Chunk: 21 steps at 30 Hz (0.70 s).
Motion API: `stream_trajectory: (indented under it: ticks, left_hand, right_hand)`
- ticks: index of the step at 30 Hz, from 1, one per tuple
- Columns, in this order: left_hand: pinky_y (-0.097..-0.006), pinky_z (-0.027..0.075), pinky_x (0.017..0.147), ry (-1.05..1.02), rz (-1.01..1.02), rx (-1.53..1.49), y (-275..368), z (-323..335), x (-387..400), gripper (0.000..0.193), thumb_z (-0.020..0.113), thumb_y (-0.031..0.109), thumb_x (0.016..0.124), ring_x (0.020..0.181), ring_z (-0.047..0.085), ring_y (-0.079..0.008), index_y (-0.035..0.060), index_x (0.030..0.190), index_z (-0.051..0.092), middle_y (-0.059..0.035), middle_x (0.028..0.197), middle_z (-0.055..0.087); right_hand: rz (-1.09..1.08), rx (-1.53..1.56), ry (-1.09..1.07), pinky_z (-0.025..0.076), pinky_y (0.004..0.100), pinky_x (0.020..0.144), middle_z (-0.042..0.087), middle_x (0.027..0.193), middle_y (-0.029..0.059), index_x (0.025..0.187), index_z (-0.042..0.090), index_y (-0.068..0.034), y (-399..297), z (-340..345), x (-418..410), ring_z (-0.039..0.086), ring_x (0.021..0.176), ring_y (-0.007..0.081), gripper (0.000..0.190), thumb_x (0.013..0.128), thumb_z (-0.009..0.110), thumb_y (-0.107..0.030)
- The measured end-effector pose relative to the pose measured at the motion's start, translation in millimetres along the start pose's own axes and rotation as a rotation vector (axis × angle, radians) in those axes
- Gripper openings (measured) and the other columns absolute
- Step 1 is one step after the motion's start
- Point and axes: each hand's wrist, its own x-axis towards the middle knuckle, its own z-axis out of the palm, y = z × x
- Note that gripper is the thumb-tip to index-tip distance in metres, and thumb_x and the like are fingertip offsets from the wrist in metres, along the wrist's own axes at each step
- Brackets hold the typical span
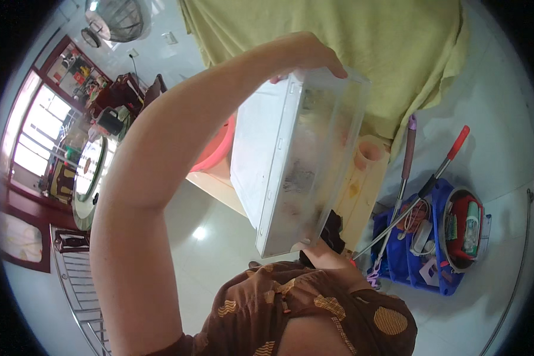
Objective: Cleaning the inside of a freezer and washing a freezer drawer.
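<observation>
A clear plastic storage box (322, 155) with a whitish side (262, 147) is held up tilted in front of my chest. My left hand (313, 55) grips its far end, the fingers bent over the rim and partly hidden behind it. At the near end, my right hand (309, 247) holds the lower corner, with most of its fingers out of sight. Smudges or blurred shapes show through the clear wall. Behind the box, a pink plastic basin (216, 147) and a pale orange cup (369, 152) stand on a tan wooden bench (356, 200).
A yellow-green cloth (338, 26) hangs beyond the bench. To the right is a blue plastic rack (440, 280) holding assorted items, with a red-handled pole (458, 142) and a purple-tipped pole (409, 151) leaning there. A round table (84, 209) and metal railing (82, 293) are at left.
</observation>
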Motion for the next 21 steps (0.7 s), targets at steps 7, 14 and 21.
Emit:
stream_trajectory:
  ticks: [7,14,21]
  left_hand:
    - [-0.05,0.05,0.056,0.063,0.004,-0.245,-61.7,-41.4,-13.2,0.057,0.071,0.046,0.064,0.076,0.062,-0.0371,0.011,0.108,0.066,-0.0141,0.103,0.062]
    - [-0.03,0.047,0.072,0.28,0.062,-0.76,-160.9,-75.7,-139.2,0.046,0.066,0.034,0.078,0.08,0.06,-0.0183,-0.0049,0.102,0.061,-0.0103,0.091,0.063]
    - [-0.0304,0.046,0.08,0.741,-0.223,-0.962,-273.7,2.3,-272.6,0.046,0.057,0.031,0.089,0.101,0.055,-0.02,-0.0002,0.122,0.046,-0.0127,0.113,0.054]
  right_hand:
    - [-0.034,0.065,0.089,0.047,0.0275,0.081,0.058,0.106,0.0067,0.122,0.051,-0.002,-19.6,-5.5,21.0,0.056,0.095,0.0126,0.042,0.084,0.06,-0.017]
    - [-0.184,0.126,0.23,0.047,0.0267,0.082,0.058,0.106,0.0064,0.124,0.05,-0.003,-63.6,-25.6,25.6,0.055,0.095,0.0121,0.045,0.084,0.061,-0.018]
    - [-0.074,-0.613,0.475,0.044,0.0282,0.084,0.054,0.11,0.0087,0.129,0.039,0.001,-90.9,56.5,15.1,0.054,0.09,0.0162,0.061,0.069,0.052,0.0]
